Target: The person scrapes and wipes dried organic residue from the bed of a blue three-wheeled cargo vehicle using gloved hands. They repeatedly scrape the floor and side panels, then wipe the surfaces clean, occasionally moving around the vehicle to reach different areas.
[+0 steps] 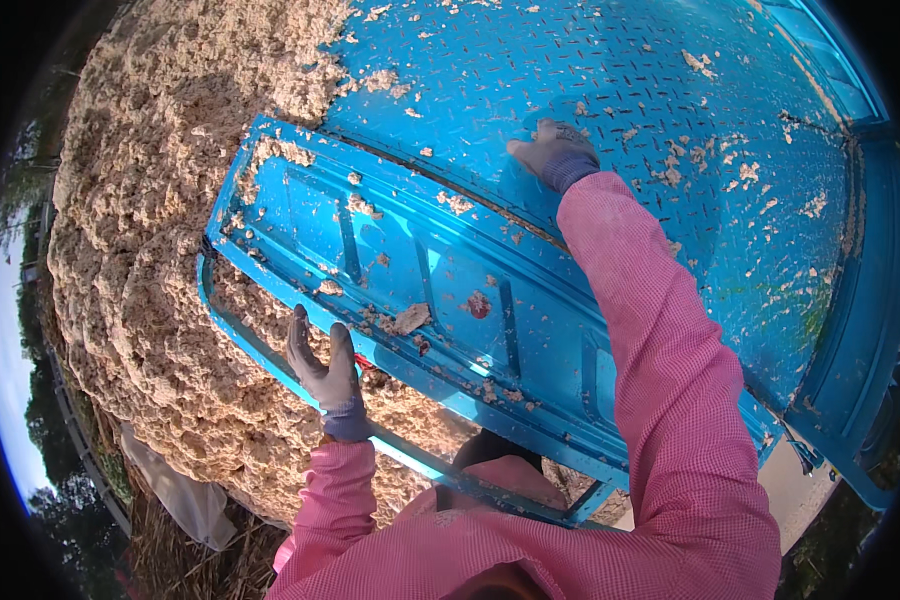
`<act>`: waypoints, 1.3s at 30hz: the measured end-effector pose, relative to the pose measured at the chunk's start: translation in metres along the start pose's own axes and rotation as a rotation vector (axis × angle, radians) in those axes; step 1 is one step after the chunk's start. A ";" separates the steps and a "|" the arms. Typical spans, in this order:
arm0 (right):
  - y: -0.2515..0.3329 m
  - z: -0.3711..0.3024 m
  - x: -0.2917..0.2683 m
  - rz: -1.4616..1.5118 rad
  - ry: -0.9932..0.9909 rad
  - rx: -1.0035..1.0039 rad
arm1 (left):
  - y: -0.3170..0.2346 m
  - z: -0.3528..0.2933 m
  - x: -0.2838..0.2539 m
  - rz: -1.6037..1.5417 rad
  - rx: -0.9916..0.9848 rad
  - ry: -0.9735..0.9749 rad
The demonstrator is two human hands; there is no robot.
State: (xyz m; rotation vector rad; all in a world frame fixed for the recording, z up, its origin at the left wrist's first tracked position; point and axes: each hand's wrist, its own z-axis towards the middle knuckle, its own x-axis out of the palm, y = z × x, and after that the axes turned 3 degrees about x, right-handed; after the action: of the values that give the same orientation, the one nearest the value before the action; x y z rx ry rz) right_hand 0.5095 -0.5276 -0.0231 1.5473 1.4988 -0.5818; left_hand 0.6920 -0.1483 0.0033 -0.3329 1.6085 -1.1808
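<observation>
My left hand (330, 376), in a grey glove, is at the narrow blue rail (440, 468) beside the tailgate, its thumb and fingers stretched out and apart. The blue tailgate (440, 290) lies folded down across the middle, with pale crumbs and lumps scattered over its ribbed panel. Farther up and to the right, my right hand (552, 152) is low over the blue diamond-plate truck bed (620, 60). Its gloved fingers look curled in; whatever they hold, if anything, is hidden.
A large heap of pale, crumbly material (160, 230) rises along the left and runs under the tailgate's near side. The bed's blue side wall (850, 300) stands at right. A whitish plastic sheet (180, 490) and dry straw (200, 560) lie at the lower left.
</observation>
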 end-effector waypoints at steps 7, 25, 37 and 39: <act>0.012 0.022 0.017 -0.251 0.170 0.143 | -0.072 0.161 0.169 0.469 0.855 0.408; -0.045 0.060 0.033 -0.001 0.023 -0.085 | 0.048 0.477 0.199 0.582 -0.026 -0.039; -0.038 0.061 0.029 -0.007 0.030 -0.047 | -0.022 0.370 0.253 0.504 0.340 0.686; -0.039 0.060 0.028 0.015 -0.019 -0.074 | -0.022 0.431 0.236 0.549 0.199 0.443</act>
State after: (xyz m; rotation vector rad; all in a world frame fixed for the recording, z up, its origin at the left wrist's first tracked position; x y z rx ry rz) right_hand 0.4912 -0.5672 -0.0866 1.4911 1.4765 -0.5253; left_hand 0.9588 -0.5504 -0.0925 0.5078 1.7774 -1.0057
